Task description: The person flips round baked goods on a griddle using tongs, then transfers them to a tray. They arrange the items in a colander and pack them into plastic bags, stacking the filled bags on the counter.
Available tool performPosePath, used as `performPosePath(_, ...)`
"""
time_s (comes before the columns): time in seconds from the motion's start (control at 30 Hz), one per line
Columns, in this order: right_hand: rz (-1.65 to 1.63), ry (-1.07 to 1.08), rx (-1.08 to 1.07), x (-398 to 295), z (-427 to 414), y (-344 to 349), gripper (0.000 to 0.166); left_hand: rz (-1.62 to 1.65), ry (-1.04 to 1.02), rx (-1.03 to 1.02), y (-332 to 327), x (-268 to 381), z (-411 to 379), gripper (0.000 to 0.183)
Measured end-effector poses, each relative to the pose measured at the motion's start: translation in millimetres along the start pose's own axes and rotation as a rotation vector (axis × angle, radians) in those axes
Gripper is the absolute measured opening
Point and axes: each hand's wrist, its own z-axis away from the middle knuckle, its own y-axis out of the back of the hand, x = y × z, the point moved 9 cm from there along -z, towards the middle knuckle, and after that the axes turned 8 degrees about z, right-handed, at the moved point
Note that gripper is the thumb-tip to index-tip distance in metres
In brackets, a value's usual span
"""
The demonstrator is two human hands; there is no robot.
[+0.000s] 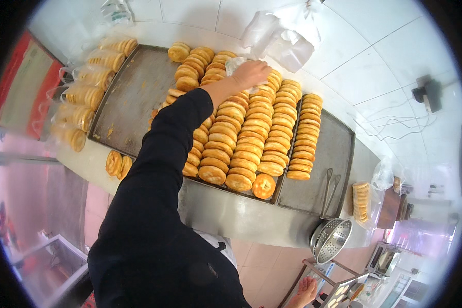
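Observation:
My left hand [254,73], reaching across from a black sleeve, grips a thin whitish plastic bag [234,64] above the far ends of the bread rows. Bag film shows on both sides of the hand; its contents are hidden. Below it, round golden flatbreads [250,142] stand on edge in several tight rows on a dark metal baking tray [279,188]. One flatbread [263,186] lies face up at the near end. My right hand [306,290] hangs low at the bottom right, away from the bread, its fingers loosely curled; whether it holds anything is unclear.
Bagged flatbreads [84,96] line the left side beside a mostly bare tray [119,92]. White plastic bags [283,34] hang on the tiled wall. At right are another tray [327,154] with two long-handled tools [327,188], a perforated metal colander [333,240] and bagged bread [362,202].

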Motion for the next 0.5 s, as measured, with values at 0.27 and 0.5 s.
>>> performPosePath(0.27, -0.240, -0.319, 0.093, 71.8, 50.2, -21.0, 0.027, 0.174, 0.677, 0.344, -25.3, -14.8, -85.9, 0.050)
performPosePath(0.5, -0.229, -0.388, 0.154, 58.3, 69.7, -30.1, 0.026, 0.280, 0.764, 0.618, -40.7, -76.3, -92.7, 0.032)
